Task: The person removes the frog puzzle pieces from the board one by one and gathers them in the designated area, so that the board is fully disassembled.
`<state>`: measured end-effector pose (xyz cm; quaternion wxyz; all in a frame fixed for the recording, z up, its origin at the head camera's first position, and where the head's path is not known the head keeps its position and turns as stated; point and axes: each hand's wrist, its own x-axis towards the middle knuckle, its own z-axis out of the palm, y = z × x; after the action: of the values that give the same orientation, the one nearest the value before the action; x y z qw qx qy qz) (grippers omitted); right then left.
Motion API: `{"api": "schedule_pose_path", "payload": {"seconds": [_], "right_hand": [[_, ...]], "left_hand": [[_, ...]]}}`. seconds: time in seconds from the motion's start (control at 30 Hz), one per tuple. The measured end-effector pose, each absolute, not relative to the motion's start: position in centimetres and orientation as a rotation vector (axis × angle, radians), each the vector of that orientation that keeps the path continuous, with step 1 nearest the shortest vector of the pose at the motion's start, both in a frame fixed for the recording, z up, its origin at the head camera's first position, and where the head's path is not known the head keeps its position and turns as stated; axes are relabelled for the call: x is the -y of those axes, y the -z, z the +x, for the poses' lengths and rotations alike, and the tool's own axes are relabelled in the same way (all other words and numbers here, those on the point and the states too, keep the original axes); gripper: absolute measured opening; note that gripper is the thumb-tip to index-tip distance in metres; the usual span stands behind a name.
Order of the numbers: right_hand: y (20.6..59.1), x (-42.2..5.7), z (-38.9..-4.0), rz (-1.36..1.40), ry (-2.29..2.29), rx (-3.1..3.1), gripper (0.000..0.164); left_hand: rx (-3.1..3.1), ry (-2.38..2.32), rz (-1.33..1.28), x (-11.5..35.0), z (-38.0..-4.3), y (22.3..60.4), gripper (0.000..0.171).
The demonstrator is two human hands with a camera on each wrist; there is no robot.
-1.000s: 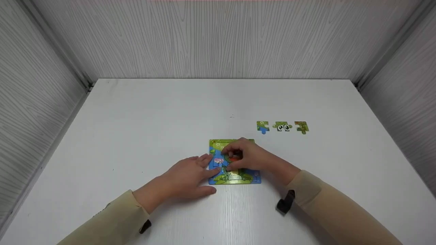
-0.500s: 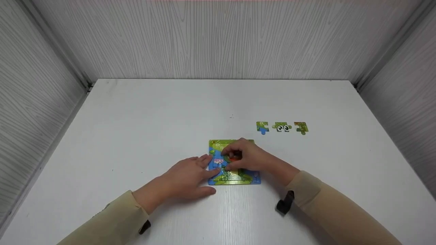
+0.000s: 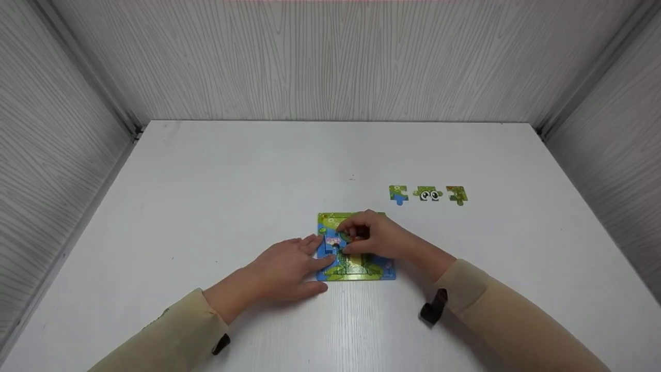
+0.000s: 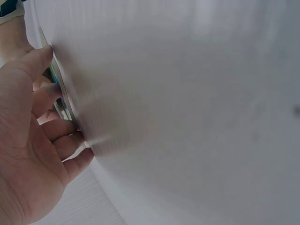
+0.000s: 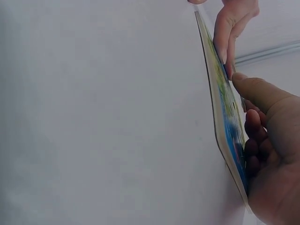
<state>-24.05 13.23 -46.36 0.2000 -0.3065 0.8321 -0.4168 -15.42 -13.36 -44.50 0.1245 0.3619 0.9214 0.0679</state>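
A green and blue puzzle board [image 3: 382, 275] lies on the table in the head view, with pieces fitted in its frame. My right hand [image 3: 379, 235] is over the board and pinches a blue puzzle piece with a pink picture [image 3: 333, 240] between thumb and fingers. The piece sits a little raised and askew at the board's left part. My left hand [image 3: 284, 268] rests along the board's left edge, fingers extended, with the index fingertip on the board beside the piece. In the right wrist view, the board [image 5: 225, 108] shows edge-on beneath both hands.
Three loose puzzle pieces lie in a row behind the board to the right: a green and blue one [image 3: 398, 194], one with two eyes [image 3: 427, 194] and a green-brown one [image 3: 457, 194]. White walls [image 3: 330, 62] enclose the table [image 3: 232, 170] at the back and sides.
The pinched piece has shifted slightly up and to the right, rising out of line with the pieces around it. My left hand keeps its place on the board's edge.
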Motion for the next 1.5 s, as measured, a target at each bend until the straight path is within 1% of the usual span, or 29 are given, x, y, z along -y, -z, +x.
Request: {"api": "schedule_pose_path", "payload": {"seconds": [0.23,0.43,0.73,0.97,1.13,1.3,1.5], "right_hand": [[46.1,-13.6,-24.1,-0.838,1.217,-2.331,0.041],[44.7,-14.5,-24.5,-0.842,1.208,-2.374,0.042],[43.1,-18.8,-25.8,-0.803,1.222,-2.494,0.042],[43.6,-22.9,-26.6,-0.717,1.169,-2.566,0.041],[44.2,-25.0,-26.9,-0.671,1.161,-2.588,0.039],[45.0,-25.9,-26.9,-0.613,1.107,-2.617,0.04],[45.5,-25.9,-26.8,-0.553,1.064,-2.614,0.043]], "left_hand": [[-2.709,-0.197,1.06,13.2,-15.4,44.4,0.055],[-2.716,-0.205,1.053,13.2,-15.3,44.4,0.054],[-2.705,-0.2,1.022,13.1,-15.3,44.4,0.055],[-2.705,-0.193,0.999,13.1,-15.2,44.3,0.056],[-2.693,-0.186,0.99,13.2,-15.2,44.3,0.057],[-2.69,-0.176,0.986,13.2,-15.3,44.3,0.057],[-2.694,-0.169,0.988,13.2,-15.3,44.2,0.057]]}}
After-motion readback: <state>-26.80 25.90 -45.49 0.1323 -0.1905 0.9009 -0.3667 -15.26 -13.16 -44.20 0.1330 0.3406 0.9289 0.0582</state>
